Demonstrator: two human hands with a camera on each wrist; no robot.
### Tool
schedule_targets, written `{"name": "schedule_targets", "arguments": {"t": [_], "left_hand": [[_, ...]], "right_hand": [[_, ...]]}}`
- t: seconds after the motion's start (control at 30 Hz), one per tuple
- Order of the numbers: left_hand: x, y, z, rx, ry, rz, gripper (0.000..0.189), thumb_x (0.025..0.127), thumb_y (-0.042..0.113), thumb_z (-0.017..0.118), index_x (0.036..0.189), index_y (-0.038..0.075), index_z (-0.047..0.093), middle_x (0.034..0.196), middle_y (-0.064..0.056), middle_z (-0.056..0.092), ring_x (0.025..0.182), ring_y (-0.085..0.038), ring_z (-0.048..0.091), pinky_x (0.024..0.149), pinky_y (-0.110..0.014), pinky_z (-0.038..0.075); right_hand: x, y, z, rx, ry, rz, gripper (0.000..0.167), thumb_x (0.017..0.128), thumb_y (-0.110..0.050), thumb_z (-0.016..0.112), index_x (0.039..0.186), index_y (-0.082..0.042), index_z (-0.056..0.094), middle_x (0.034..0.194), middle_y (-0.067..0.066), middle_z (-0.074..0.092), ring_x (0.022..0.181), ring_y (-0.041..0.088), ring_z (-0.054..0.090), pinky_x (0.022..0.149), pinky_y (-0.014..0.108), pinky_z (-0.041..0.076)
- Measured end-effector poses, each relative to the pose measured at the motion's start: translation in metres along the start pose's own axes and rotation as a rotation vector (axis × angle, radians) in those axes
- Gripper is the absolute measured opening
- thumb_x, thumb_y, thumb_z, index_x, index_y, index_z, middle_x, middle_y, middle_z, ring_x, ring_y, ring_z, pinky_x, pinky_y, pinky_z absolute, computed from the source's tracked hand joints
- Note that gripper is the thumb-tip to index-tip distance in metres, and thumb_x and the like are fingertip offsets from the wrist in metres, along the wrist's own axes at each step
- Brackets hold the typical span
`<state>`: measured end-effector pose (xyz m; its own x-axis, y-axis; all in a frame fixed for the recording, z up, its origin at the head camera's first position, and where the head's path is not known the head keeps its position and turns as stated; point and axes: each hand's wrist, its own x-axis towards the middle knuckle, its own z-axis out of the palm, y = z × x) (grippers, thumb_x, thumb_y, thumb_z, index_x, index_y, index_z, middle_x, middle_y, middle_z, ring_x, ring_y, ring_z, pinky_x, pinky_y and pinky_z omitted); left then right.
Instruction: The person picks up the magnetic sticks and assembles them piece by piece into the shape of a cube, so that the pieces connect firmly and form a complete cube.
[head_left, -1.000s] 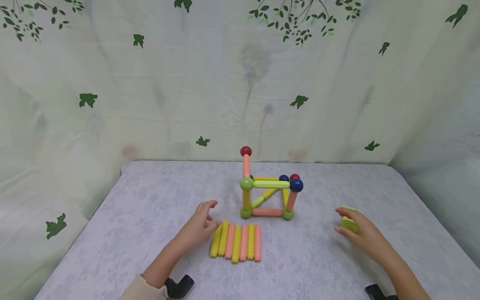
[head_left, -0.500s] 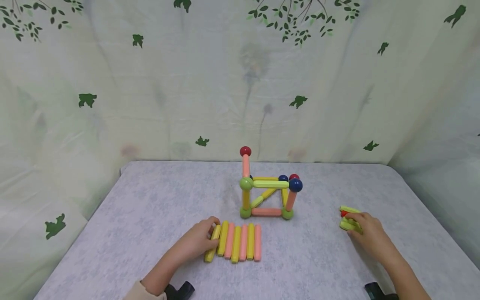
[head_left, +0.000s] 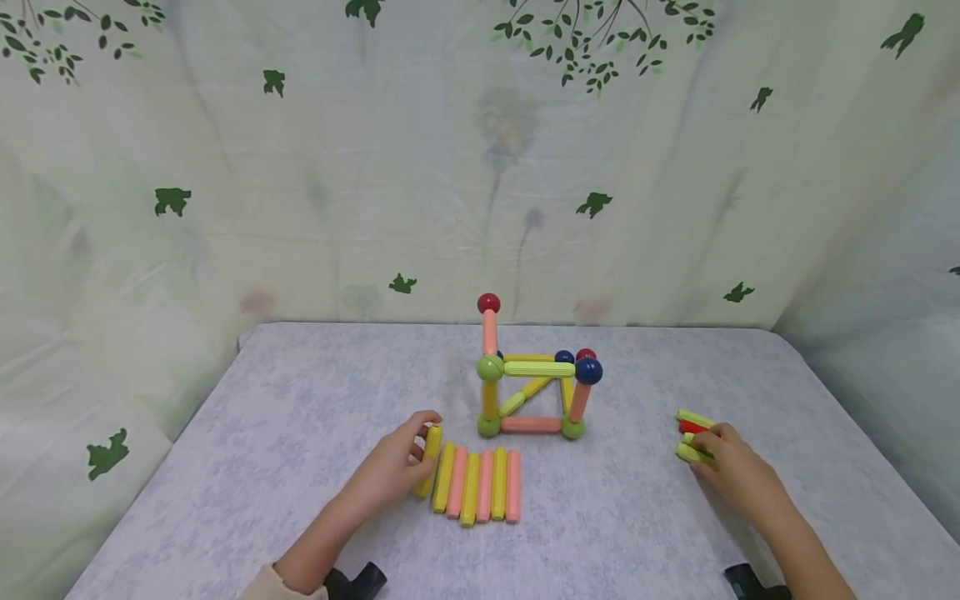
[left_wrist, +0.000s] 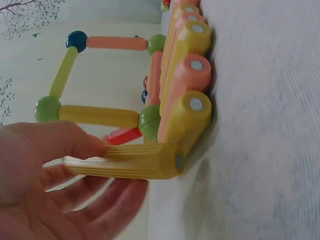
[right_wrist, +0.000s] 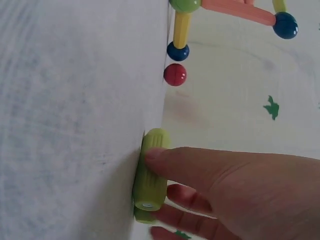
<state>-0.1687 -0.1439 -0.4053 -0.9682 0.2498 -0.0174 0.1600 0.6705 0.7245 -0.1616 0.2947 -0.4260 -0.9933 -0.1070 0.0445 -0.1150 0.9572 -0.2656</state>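
Note:
My left hand (head_left: 393, 471) pinches a yellow magnetic stick (head_left: 429, 461) between thumb and fingers, with one end raised beside the row of sticks. In the left wrist view this yellow stick (left_wrist: 130, 161) shows a metal disc at its end. At the right, my right hand (head_left: 742, 471) grips a light green magnetic stick (right_wrist: 151, 175), its thumb lying on the ridged side. Another green stick (head_left: 694, 417) and a red stick (head_left: 692, 427) lie just beyond those fingers. A further green piece is partly hidden behind the gripped one.
Yellow and pink sticks (head_left: 483, 487) lie in a row at the front centre. Behind them stands a frame of sticks and balls (head_left: 531, 425), with a red ball (head_left: 489, 303) atop its upright pink stick. The tabletop (head_left: 337, 375) meets a leaf-printed curtain (head_left: 337, 167).
My left hand has taken the leftmost yellow stick from the row and lifted it. My right hand has closed on a green stick; the sticks around it look more spread out.

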Motion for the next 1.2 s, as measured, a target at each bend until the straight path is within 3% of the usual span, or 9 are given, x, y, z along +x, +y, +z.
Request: {"name": "schedule_targets", "arguments": {"t": [0.1, 0.2, 0.33, 0.4, 0.53, 0.67, 0.8, 0.93, 1.2], "left_hand": [[-0.001, 0.006, 0.003, -0.039, 0.093, 0.117, 0.043, 0.079, 0.000, 0.062, 0.118, 0.011, 0.049, 0.104, -0.004, 0.054, 0.079, -0.013, 0.055, 0.063, -0.025, 0.048], [-0.002, 0.012, 0.005, -0.096, 0.172, 0.230, 0.040, 0.079, -0.001, 0.064, 0.115, 0.011, 0.051, 0.104, -0.001, 0.056, 0.084, -0.013, 0.058, 0.068, -0.024, 0.049], [0.001, 0.021, 0.008, -0.154, 0.240, 0.340, 0.035, 0.080, 0.001, 0.066, 0.111, 0.011, 0.053, 0.101, 0.004, 0.056, 0.088, -0.012, 0.059, 0.070, -0.023, 0.049], [0.004, 0.025, 0.010, -0.176, 0.259, 0.382, 0.034, 0.080, 0.002, 0.066, 0.110, 0.011, 0.053, 0.099, 0.006, 0.057, 0.089, -0.010, 0.058, 0.071, -0.022, 0.049], [0.010, 0.032, 0.015, -0.226, 0.283, 0.432, 0.032, 0.080, 0.001, 0.066, 0.108, 0.008, 0.054, 0.097, 0.008, 0.057, 0.088, -0.008, 0.058, 0.071, -0.023, 0.049], [0.017, 0.037, 0.023, -0.273, 0.295, 0.468, 0.033, 0.079, -0.003, 0.066, 0.108, 0.008, 0.055, 0.098, 0.005, 0.058, 0.088, -0.009, 0.059, 0.071, -0.024, 0.050], [0.024, 0.041, 0.032, -0.289, 0.289, 0.480, 0.033, 0.079, -0.002, 0.066, 0.107, 0.009, 0.054, 0.098, 0.004, 0.059, 0.089, -0.010, 0.059, 0.070, -0.024, 0.050], [0.030, 0.045, 0.041, -0.306, 0.271, 0.484, 0.031, 0.080, 0.000, 0.065, 0.108, 0.008, 0.053, 0.099, 0.003, 0.059, 0.090, -0.011, 0.060, 0.069, -0.025, 0.050], [0.029, 0.062, 0.048, -0.329, 0.264, 0.507, 0.028, 0.081, -0.002, 0.063, 0.106, 0.006, 0.053, 0.100, -0.005, 0.060, 0.091, -0.019, 0.061, 0.066, -0.027, 0.051]], "right_hand": [[0.002, -0.005, -0.005, 0.014, 0.001, -0.014, 0.025, 0.074, -0.007, 0.071, 0.094, 0.003, 0.059, 0.090, 0.014, 0.055, 0.078, 0.028, 0.055, 0.065, 0.043, 0.046], [0.004, -0.016, -0.012, 0.114, 0.030, -0.076, 0.028, 0.078, -0.004, 0.067, 0.102, 0.003, 0.057, 0.091, 0.012, 0.060, 0.079, 0.025, 0.055, 0.066, 0.042, 0.046], [0.006, -0.044, -0.019, 0.265, 0.062, -0.199, 0.034, 0.082, -0.004, 0.064, 0.115, -0.001, 0.056, 0.100, 0.007, 0.060, 0.087, 0.022, 0.054, 0.071, 0.042, 0.047], [0.008, -0.062, -0.019, 0.291, 0.073, -0.247, 0.033, 0.081, -0.006, 0.066, 0.114, -0.006, 0.058, 0.098, 0.000, 0.060, 0.086, 0.018, 0.052, 0.070, 0.038, 0.047], [0.015, -0.095, -0.014, 0.329, 0.097, -0.339, 0.029, 0.079, -0.007, 0.068, 0.108, -0.011, 0.061, 0.091, -0.009, 0.058, 0.077, 0.013, 0.048, 0.062, 0.028, 0.044], [0.028, -0.120, 0.000, 0.399, 0.105, -0.389, 0.030, 0.079, -0.006, 0.068, 0.107, -0.013, 0.061, 0.089, -0.008, 0.056, 0.067, 0.011, 0.045, 0.054, 0.022, 0.041], [0.042, -0.136, 0.016, 0.399, 0.094, -0.338, 0.028, 0.079, -0.007, 0.069, 0.105, -0.012, 0.060, 0.083, -0.005, 0.058, 0.061, 0.008, 0.045, 0.051, 0.021, 0.042], [0.050, -0.146, 0.028, 0.288, 0.096, -0.263, 0.022, 0.080, -0.011, 0.068, 0.100, -0.013, 0.060, 0.084, -0.003, 0.061, 0.062, 0.008, 0.048, 0.056, 0.024, 0.043], [0.053, -0.154, 0.033, 0.268, 0.095, -0.236, 0.021, 0.080, -0.010, 0.068, 0.099, -0.012, 0.059, 0.086, -0.001, 0.061, 0.067, 0.010, 0.051, 0.062, 0.027, 0.046]]}}
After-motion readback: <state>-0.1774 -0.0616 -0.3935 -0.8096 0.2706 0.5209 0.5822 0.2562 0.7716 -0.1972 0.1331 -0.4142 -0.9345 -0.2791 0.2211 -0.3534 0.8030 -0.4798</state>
